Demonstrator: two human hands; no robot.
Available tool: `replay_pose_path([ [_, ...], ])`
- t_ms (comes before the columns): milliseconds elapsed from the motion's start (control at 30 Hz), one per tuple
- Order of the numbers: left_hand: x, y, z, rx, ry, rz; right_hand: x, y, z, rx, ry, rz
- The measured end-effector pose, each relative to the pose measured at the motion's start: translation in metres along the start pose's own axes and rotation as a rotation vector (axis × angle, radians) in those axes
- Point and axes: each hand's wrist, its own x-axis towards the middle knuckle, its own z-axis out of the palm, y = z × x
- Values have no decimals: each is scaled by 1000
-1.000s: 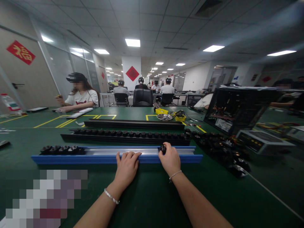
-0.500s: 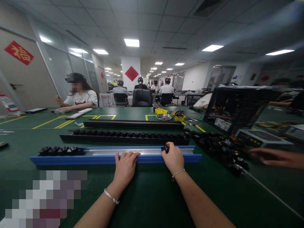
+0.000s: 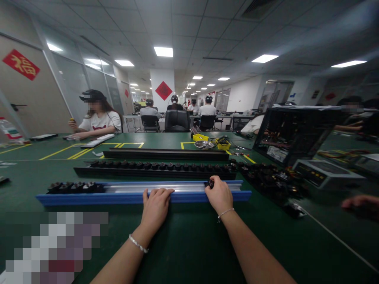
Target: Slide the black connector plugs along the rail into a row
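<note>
The left hand (image 3: 156,207) lies flat, grip open, on the long blue rail (image 3: 89,198) across the green matte surface (image 3: 183,244). The right hand (image 3: 218,195) pinches a small black knob (image 3: 211,183) at the rail's silvery channel.

A long blue rail (image 3: 89,198) with a silver channel is lying across the green table. A small black knob (image 3: 211,183) is sitting in its channel near the right end.

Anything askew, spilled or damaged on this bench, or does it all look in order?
Nothing looks damaged. The one untidy spot is a loose heap of black parts spread on the green mat right of the blue rail, unlike those lined up in the black rail. The left hand rests on the blue rail; the right hand holds a black part.
</note>
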Motion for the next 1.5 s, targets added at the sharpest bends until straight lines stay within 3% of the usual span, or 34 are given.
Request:
replay_pose_path([
  [1500,1,-5,2,12,0,7,24,39,-22,-92,-35,137],
])
